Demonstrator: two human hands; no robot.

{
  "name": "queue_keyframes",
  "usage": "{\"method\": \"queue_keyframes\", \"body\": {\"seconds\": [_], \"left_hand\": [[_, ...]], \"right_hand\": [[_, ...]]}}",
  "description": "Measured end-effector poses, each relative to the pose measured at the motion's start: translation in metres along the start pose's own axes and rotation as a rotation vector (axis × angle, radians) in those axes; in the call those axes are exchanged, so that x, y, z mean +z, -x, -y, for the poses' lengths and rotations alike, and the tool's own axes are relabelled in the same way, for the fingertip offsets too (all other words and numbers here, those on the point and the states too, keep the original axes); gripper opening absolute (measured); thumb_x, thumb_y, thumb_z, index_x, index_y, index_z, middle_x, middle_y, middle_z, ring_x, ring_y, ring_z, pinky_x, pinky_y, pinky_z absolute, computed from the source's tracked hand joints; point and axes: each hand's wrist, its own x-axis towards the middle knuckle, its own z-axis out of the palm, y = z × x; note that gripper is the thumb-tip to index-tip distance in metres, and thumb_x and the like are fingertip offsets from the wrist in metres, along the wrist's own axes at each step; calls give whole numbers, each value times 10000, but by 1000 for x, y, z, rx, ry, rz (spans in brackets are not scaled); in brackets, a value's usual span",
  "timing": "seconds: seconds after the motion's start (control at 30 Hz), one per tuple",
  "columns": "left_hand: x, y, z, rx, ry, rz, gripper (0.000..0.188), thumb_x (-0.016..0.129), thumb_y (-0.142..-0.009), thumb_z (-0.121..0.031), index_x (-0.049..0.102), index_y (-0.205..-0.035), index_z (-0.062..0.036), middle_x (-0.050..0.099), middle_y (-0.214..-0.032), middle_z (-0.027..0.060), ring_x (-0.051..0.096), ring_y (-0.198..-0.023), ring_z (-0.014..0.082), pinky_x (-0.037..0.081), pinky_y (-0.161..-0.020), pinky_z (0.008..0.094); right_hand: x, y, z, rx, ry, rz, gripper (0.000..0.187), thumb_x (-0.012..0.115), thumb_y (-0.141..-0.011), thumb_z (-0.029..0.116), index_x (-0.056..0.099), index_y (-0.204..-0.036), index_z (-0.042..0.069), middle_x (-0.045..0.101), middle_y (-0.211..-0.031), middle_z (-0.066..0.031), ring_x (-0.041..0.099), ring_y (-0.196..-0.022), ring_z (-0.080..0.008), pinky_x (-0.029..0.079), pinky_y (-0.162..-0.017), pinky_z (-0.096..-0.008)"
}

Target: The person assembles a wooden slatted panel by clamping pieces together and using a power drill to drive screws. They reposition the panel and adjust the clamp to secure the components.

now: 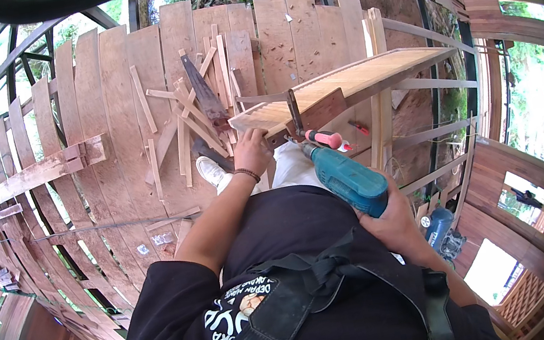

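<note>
My right hand (391, 214) is wrapped round a teal power drill (351, 175), whose front end points at the near edge of a long slatted wooden panel (344, 84). The panel lies slanted across in front of me. My left hand (252, 150) grips its near left corner, fingers over the edge. A bar clamp (294, 111) with a pink-red handle (325, 138) holds a brown wood block (325, 110) against the panel's near side. The drill's tip is close to the clamp; whether it touches the wood I cannot tell.
A handsaw (203, 92) lies among several thin wood strips (186, 116) on the plank floor (119, 87). To the left rests a long board (38, 177). Gaps show between the floor planks there. A blue machine (440, 225) stands at the right, beside timber framing.
</note>
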Motion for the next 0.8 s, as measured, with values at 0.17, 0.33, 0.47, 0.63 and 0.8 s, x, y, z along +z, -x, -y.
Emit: {"method": "queue_keyframes", "body": {"seconds": [0.17,0.33,0.47,0.63,0.8], "left_hand": [[-4,-6,-6,19,-7,-65,235,661,-799,-75,677,-1033,-92,649,-1007,111,630,-1001,340,539,-863,446],[-9,-10,-8,20,-4,-95,208,672,-807,-85,682,-1014,-90,642,-993,103,626,-987,336,538,-858,441],[-5,-7,-3,20,2,-61,372,817,-730,-146,676,-1069,-85,652,-1031,116,624,-1015,347,521,-885,446],[-2,-7,1,28,5,-78,365,820,-735,-151,673,-1063,-85,655,-1026,114,628,-1008,350,527,-869,449],[-2,-9,1,32,6,-74,391,838,-723,-163,673,-1068,-84,657,-1033,107,629,-1027,343,530,-882,446]], "right_hand": [[-5,-8,15,-18,67,20,771,748,-745,59,456,-1458,71,672,-1228,-226,667,-1198,-347,491,-1035,-402],[-7,-16,25,-19,108,46,789,746,-729,43,451,-1460,58,671,-1226,-235,664,-1195,-378,494,-1029,-415],[-8,-18,32,-2,131,62,787,742,-726,49,451,-1457,51,669,-1234,-237,655,-1209,-393,493,-1033,-422],[-7,-20,30,-15,121,55,789,736,-729,63,449,-1464,53,671,-1235,-237,655,-1211,-393,495,-1033,-426],[-6,-18,32,61,90,49,801,742,-733,76,441,-1475,56,669,-1246,-239,663,-1196,-401,504,-1026,-433]]}}
